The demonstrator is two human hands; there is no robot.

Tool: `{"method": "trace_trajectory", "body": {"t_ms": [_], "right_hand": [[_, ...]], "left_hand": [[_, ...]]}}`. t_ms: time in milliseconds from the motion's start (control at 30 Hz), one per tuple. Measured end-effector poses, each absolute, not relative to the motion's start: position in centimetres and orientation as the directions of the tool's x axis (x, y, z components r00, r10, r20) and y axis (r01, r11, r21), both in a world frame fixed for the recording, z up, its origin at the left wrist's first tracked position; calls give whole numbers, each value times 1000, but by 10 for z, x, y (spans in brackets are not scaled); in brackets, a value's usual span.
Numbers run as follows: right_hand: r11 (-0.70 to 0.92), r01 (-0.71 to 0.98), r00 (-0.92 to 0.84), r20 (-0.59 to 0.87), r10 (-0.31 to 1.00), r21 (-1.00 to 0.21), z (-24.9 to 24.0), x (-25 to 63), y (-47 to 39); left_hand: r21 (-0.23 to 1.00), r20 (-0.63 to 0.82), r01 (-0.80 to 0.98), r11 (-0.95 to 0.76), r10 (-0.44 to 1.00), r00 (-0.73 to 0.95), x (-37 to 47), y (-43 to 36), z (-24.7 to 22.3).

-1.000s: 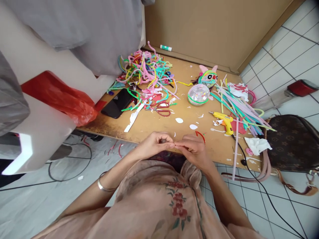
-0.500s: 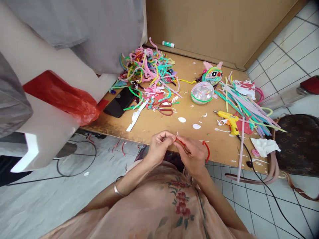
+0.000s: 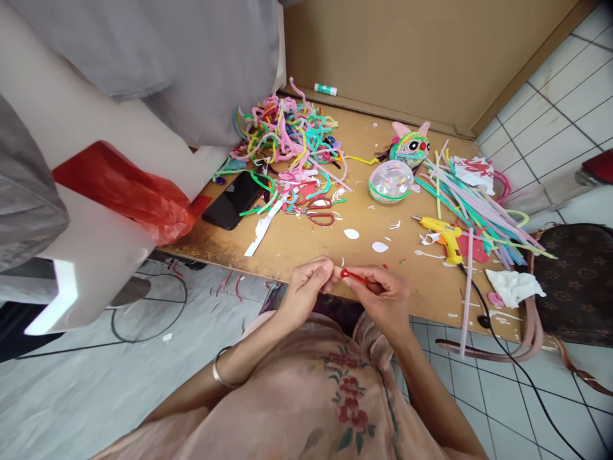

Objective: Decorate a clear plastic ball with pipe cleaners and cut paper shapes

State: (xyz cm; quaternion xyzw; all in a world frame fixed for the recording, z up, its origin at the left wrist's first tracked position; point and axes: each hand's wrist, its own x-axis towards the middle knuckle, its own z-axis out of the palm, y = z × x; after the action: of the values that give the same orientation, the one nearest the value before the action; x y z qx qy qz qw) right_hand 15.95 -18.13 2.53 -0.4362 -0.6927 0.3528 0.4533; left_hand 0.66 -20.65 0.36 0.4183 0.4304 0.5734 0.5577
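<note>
A red pipe cleaner (image 3: 357, 277) is pinched in my right hand (image 3: 383, 297), its curled end pointing toward my left hand. My left hand (image 3: 306, 287) is closed, thumb against the fingers, right beside that end; what it grips, if anything, is hidden. Both hands are over the front edge of the wooden table (image 3: 297, 246). Beyond them lie two white paper ovals, one of them a leaf-shaped piece (image 3: 351, 234), and red-handled scissors (image 3: 320, 211). Farther back, a clear bowl (image 3: 391, 182) with a green band sits before a decorated animal head (image 3: 410, 148) with pink ears.
A yellow glue gun (image 3: 445, 236) with a black cord lies right of my hands, near a pile of pipe cleaners (image 3: 479, 198). A tangled heap (image 3: 287, 134) and a black phone (image 3: 232, 199) are at the left. A brown bag (image 3: 575, 281) stands far right.
My hands have moved slightly apart. The red pipe cleaner's end now shows as a small curl between them, and its loose tail no longer sticks out right of my right hand.
</note>
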Motion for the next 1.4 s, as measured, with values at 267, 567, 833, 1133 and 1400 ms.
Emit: {"method": "trace_trajectory", "body": {"t_ms": [267, 567, 833, 1133, 1400], "right_hand": [[406, 360, -271, 323, 907, -840, 23, 164, -180], [662, 348, -522, 449, 725, -664, 39, 172, -178], [735, 540, -450, 599, 663, -409, 41, 163, -173], [675, 555, -334, 613, 716, -486, 25, 153, -173], [590, 490, -322, 495, 807, -642, 29, 167, -173]], "left_hand": [[995, 89, -42, -87, 994, 63, -8, -199, 16], [968, -167, -78, 237, 848, 502, -28, -179, 32], [900, -86, -432, 57, 995, -49, 4, -183, 27], [785, -256, -606, 126, 958, -133, 23, -192, 21], [911, -140, -401, 98, 987, -77, 21, -194, 21]]}}
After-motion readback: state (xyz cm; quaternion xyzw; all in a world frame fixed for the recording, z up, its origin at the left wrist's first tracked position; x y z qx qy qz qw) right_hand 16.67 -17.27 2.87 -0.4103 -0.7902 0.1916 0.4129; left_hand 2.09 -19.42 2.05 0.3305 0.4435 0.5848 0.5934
